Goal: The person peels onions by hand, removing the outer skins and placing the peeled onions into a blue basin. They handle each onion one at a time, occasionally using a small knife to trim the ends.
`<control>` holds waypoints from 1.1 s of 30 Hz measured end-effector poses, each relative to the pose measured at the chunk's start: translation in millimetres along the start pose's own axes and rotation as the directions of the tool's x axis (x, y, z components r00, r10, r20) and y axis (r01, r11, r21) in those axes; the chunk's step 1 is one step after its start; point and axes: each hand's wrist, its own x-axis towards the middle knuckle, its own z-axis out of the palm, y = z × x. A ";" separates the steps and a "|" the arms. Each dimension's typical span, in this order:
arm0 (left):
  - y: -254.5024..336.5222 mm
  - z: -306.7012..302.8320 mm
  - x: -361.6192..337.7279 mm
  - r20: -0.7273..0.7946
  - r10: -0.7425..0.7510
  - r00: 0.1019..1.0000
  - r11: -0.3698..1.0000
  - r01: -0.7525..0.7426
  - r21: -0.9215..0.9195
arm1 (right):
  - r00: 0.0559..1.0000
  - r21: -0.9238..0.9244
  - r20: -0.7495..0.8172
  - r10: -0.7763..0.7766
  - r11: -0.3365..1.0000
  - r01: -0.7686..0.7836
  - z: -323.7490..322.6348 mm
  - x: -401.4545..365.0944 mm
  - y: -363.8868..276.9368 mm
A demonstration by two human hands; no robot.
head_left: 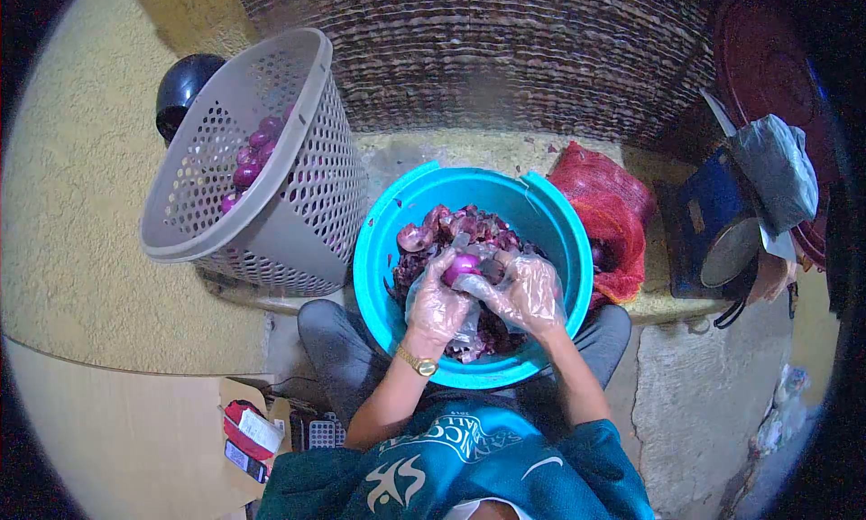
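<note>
Both hands wear clear plastic gloves and meet over a turquoise basin (379, 240). My left hand (438, 305) is closed around a purple-red onion (463, 267). My right hand (530, 294) bends in from the other side, its thumb against the onion and its fingers pinched on a dark flap that looks like loose skin. Below them, the basin holds a heap of onion skins (469, 224) and some reddish onions (415, 238). The basin rests between my crossed legs.
A tall grey perforated basket (338, 159) with several peeled onions (248, 173) stands at the left. Right of the basin lies a red mesh sack (600, 182), with a blue box-like object (713, 200) beyond it. Behind runs a dark ridged wall (487, 60).
</note>
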 end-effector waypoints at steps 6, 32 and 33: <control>-0.5 2.0 -1.6 0.047 0.024 0.999 0.998 -0.026 0.060 | 0.998 -0.006 0.069 0.004 1.000 -0.004 3.4 -1.1 6.8; 13.6 3.4 -5.5 0.106 -0.149 0.983 0.939 0.174 -0.296 | 0.992 0.082 0.075 -0.105 0.992 0.099 -11.2 -16.6 4.4; 13.8 6.0 -5.5 0.047 -0.111 0.993 0.976 0.117 -0.181 | 0.995 0.028 0.051 -0.086 0.996 0.084 -9.3 -16.3 7.7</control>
